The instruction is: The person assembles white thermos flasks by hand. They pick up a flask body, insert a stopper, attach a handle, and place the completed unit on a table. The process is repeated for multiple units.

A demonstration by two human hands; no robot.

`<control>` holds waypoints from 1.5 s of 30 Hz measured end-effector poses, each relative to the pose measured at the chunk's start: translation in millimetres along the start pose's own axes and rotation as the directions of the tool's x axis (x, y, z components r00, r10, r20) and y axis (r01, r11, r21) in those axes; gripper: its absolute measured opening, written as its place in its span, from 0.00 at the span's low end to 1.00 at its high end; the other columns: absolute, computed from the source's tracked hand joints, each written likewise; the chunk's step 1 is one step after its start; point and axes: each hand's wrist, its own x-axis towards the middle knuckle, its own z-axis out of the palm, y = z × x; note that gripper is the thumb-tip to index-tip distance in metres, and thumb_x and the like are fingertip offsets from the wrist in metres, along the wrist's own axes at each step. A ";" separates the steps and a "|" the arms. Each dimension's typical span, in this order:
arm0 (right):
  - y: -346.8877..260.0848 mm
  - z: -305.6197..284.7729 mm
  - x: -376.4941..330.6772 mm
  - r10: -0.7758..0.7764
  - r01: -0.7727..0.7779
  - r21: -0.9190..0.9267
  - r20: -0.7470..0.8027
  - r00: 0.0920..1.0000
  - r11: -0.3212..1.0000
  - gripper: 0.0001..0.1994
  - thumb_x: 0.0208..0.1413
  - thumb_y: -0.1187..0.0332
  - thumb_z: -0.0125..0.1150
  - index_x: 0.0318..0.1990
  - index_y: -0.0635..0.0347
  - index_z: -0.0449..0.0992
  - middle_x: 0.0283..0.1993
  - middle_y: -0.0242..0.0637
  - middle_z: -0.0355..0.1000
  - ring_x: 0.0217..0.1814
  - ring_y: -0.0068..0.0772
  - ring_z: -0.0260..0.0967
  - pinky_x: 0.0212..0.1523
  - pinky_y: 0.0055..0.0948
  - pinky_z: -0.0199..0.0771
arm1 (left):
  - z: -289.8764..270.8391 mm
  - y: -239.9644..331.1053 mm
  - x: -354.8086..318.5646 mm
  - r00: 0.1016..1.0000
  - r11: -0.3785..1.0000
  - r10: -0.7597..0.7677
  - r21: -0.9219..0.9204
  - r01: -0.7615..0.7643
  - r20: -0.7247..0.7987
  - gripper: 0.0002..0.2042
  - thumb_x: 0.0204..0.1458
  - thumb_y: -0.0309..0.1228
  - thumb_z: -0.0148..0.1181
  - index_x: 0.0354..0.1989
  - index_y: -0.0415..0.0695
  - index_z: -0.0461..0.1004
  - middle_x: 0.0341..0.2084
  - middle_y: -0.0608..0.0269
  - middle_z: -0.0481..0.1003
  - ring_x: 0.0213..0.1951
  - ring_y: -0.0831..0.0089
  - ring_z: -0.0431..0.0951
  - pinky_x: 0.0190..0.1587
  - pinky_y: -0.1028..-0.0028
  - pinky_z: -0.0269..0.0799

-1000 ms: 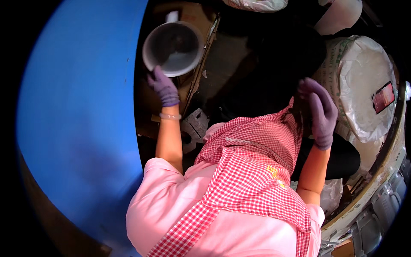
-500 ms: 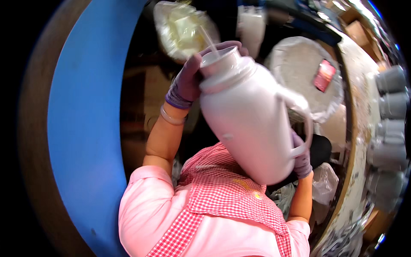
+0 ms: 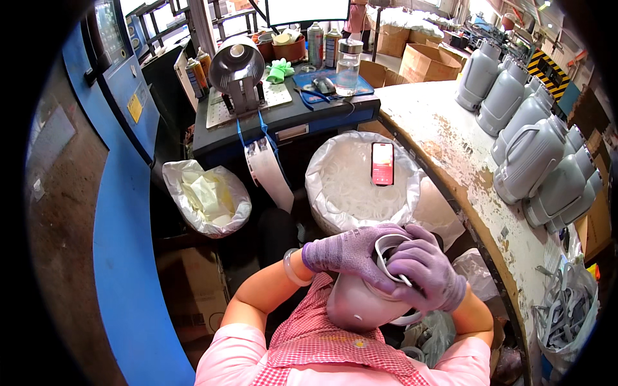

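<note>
Both gloved hands, left hand (image 3: pixel 344 252) & right hand (image 3: pixel 421 267), grip the white plastic jug (image 3: pixel 360 301) by its mouth, close to chest; it may slip w/ such a small hold.

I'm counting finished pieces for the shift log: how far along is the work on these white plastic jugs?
Looks done: a cluster of grey-white jugs stands on the curved worktable. In hand: one white jug, neck up, with the left hand and right hand around its mouth. Left: this jug; I see no other untreated ones.
</note>
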 end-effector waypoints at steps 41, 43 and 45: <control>423.5 88.5 85.4 0.596 -0.502 -0.419 0.125 0.794 0.757 0.18 0.62 0.51 0.51 0.45 0.55 0.79 0.44 0.53 0.78 0.48 0.53 0.76 0.49 0.42 0.75 | -46.8 -26.9 -149.6 0.528 0.938 0.187 0.310 0.155 -0.828 0.42 0.26 0.41 0.83 0.53 0.33 0.73 0.54 0.43 0.71 0.54 0.56 0.75 0.57 0.62 0.72; 363.5 175.9 104.4 0.782 -0.528 -0.672 0.126 0.610 0.520 0.22 0.58 0.48 0.59 0.45 0.58 0.81 0.45 0.44 0.79 0.46 0.51 0.76 0.52 0.41 0.74 | -38.7 -33.3 -156.4 0.515 0.908 0.150 0.324 0.266 -0.844 0.41 0.27 0.40 0.83 0.53 0.34 0.72 0.54 0.45 0.71 0.54 0.56 0.75 0.58 0.62 0.72; 357.2 201.0 97.4 0.842 -0.577 -0.684 0.104 0.530 0.447 0.21 0.56 0.47 0.60 0.42 0.56 0.82 0.45 0.45 0.78 0.47 0.49 0.76 0.50 0.43 0.75 | -34.1 -42.0 -152.0 0.538 0.898 0.140 0.336 0.285 -0.831 0.43 0.26 0.41 0.82 0.54 0.33 0.71 0.55 0.43 0.71 0.56 0.56 0.74 0.60 0.62 0.70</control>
